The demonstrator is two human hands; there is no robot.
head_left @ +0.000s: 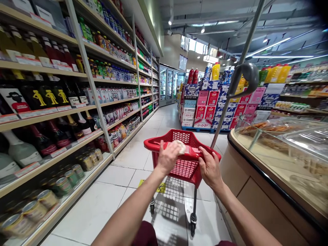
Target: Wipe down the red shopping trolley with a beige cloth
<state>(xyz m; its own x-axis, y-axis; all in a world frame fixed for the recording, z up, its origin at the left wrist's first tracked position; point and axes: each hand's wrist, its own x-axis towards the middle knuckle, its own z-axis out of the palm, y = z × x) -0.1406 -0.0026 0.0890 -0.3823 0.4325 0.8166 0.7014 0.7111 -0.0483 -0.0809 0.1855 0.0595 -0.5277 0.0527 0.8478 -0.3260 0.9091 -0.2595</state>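
Red plastic wheeled basket (185, 168) stands on the white tiled floor (120, 177), mid-aisle, just in front of us. Our left hand (167, 158) lies on the basket's near edge, over a white wad (180, 147) (cloth or paper, too blurred to tell). The wad is pressed against the rim; we cannot tell whether the fingers clench it. Our right hand (210, 168) is at the basket's near right corner, fingers hooked over the rim, grasping it. The two hands are apart. A grey pull handle (244, 74) rises tilted from the basket's right side, above both hands. Along the floor's left edge run shelves (77, 112) of bottles, with cans (64, 184) on the lowest one. At the right edge is a glass-topped surface (276, 160) with food under clear covers. Stacked red and blue cartons (212, 102) stand far down the aisle.
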